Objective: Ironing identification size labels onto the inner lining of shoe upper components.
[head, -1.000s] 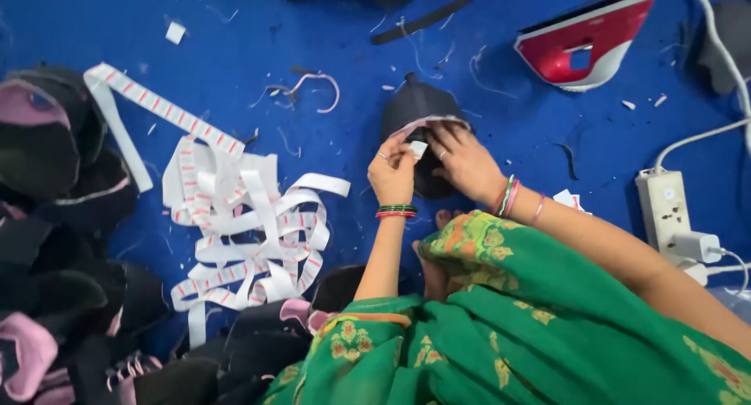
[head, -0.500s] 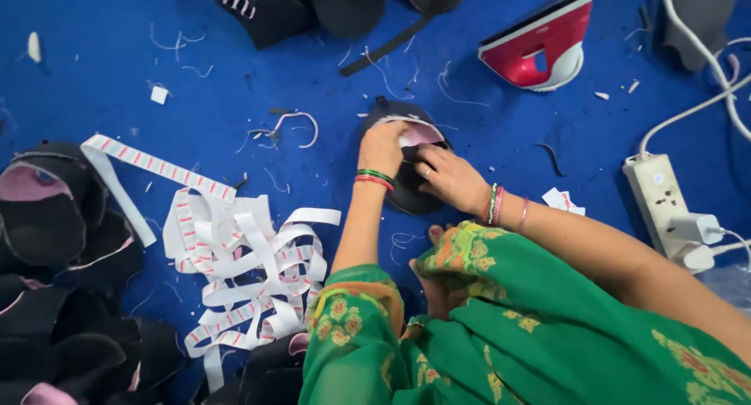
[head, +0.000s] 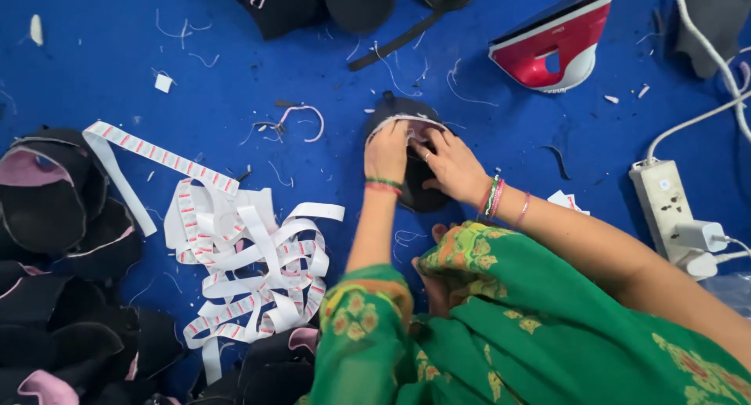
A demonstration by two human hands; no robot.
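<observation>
A black shoe upper piece point(head: 416, 192) with a pale edge lies on the blue surface in the middle. My left hand point(head: 387, 151) presses on its left part, fingers bent over the rim. My right hand point(head: 452, 164) rests on its right part, fingertips pinching at the pale edge near the top. Bangles sit on both wrists. Whether a small label is between the fingers is hidden.
A tangle of white label tape with red marks point(head: 235, 256) lies left of my arms. Black shoe pieces point(head: 55, 217) pile at the left and along the top point(head: 352, 2). A red and white iron point(head: 559, 45) stands upper right. A white power strip point(head: 669, 209) sits right.
The view has shifted, so everything sits lower in the frame. Both hands stay on the black piece; a small white label seen between the fingers a second ago no longer shows.
</observation>
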